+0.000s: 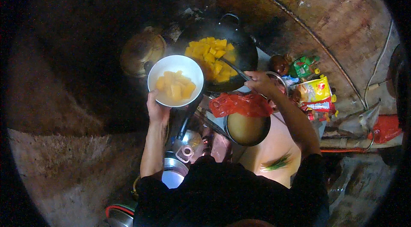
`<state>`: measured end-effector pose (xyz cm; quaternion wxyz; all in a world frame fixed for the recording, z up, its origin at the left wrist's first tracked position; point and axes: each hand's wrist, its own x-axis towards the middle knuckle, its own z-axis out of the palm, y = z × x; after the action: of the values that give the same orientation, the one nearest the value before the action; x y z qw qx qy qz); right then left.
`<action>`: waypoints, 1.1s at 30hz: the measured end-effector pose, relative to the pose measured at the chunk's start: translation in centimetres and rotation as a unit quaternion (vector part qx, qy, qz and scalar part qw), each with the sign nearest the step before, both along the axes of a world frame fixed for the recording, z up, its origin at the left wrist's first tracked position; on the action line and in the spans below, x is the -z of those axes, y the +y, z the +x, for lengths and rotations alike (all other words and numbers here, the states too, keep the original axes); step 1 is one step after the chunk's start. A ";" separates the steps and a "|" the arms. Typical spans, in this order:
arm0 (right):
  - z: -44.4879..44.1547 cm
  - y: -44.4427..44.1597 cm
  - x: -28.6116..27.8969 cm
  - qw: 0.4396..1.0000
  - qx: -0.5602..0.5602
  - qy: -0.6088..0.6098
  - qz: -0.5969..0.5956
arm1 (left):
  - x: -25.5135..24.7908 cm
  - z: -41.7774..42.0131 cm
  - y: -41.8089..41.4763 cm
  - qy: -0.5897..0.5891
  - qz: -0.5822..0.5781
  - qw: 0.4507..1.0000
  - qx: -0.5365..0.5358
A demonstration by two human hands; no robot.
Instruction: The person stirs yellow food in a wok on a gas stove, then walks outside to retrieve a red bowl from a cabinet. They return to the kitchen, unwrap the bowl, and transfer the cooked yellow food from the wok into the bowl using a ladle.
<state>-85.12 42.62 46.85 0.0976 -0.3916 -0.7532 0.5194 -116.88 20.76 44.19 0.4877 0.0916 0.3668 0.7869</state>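
My left hand grips the rim of a white bowl, its thumb on the near left side. Yellow-orange chunks, perhaps pumpkin, lie in some liquid inside it. The bowl is held at the near left side of a dark wok. More yellow chunks are heaped in the wok, with steam rising. My right hand is closed around the handle of a cooking utensil, whose far end is among the chunks and hidden. A loop handle stands at the wok's far rim.
A round lid lies left of the wok. Below my right forearm are a red plastic bag and a pot of brownish liquid. Seasoning packets crowd the right. Green stalks and a metal kettle are nearer me.
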 end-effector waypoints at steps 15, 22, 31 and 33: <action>3.0 -4.3 -10.4 0.998 0.041 -0.024 0.043 | -0.4 2.0 4.5 0.007 -0.030 0.998 0.064; 3.6 -7.6 -11.5 0.958 -0.082 -0.051 0.269 | 1.2 3.5 7.5 -0.003 -0.002 0.997 0.076; 3.0 -9.9 -13.5 0.834 -0.089 -0.267 0.474 | 0.3 3.5 6.2 -0.013 0.024 0.997 0.073; 3.5 -8.6 -14.0 0.863 -0.063 -0.194 0.462 | 1.7 2.6 6.2 -0.029 0.054 0.994 0.089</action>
<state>-81.58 33.99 60.87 0.0868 -0.3460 -0.9337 0.0304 -114.33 26.98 42.45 0.5609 0.1273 0.3002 0.7610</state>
